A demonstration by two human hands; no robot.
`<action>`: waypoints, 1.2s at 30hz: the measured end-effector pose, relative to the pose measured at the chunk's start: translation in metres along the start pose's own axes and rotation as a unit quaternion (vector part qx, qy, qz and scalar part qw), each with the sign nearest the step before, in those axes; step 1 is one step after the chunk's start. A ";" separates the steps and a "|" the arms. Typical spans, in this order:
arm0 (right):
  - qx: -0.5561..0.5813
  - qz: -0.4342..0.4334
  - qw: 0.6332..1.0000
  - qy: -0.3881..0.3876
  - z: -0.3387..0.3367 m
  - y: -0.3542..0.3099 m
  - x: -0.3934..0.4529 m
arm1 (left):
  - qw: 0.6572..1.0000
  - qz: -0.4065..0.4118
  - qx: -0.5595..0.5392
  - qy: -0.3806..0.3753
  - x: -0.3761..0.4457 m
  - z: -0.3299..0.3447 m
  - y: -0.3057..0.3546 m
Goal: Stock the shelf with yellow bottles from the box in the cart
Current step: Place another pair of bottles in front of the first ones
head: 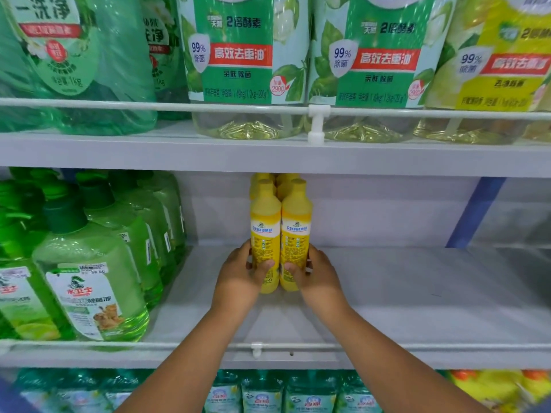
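Hands (pixel 241 272) (pixel 316 274) grip two upright yellow bottles (pixel 265 234), caps up.

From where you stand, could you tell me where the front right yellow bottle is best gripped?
Grip the front right yellow bottle around its lower body from its open right side, probably as the right hand does. It stands upright, its left side touches the neighbouring bottle, and more bottles stand behind.

Single head-worn wide-angle view, close to the shelf (pixel 387 293), facing forward, slightly down, shelf rows above and below
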State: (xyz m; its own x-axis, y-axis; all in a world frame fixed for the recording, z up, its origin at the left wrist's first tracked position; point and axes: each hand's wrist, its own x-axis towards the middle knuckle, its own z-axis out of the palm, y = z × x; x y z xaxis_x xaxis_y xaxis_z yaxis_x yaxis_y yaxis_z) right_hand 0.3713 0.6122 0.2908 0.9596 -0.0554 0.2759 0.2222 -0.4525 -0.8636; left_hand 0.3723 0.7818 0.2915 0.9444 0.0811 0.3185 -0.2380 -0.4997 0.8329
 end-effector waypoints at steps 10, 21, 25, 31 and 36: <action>-0.017 0.013 1.000 -0.005 0.013 0.019 0.012 | 0.997 -0.022 -0.067 0.002 -0.005 0.013 -0.018; -0.001 0.021 1.000 -0.022 0.013 0.029 0.007 | 0.999 -0.018 -0.048 -0.011 0.005 0.013 -0.033; -0.023 0.011 0.999 -0.029 0.016 0.025 0.006 | 0.999 -0.019 -0.043 0.007 0.004 0.016 -0.035; -0.021 0.021 0.999 -0.010 0.020 0.040 0.009 | 0.997 -0.047 -0.067 0.000 0.002 0.017 -0.040; -0.035 0.004 0.999 -0.013 0.022 0.041 0.011 | 0.997 -0.049 -0.057 0.004 0.004 0.016 -0.034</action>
State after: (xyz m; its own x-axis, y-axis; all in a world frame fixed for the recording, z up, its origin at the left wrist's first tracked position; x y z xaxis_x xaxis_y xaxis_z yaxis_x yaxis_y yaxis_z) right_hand 0.3946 0.6123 0.2491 0.9658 -0.0356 0.2570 0.2030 -0.5131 -0.8340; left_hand 0.3884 0.7851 0.2567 0.9629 0.1312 0.2358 -0.1690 -0.3879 0.9061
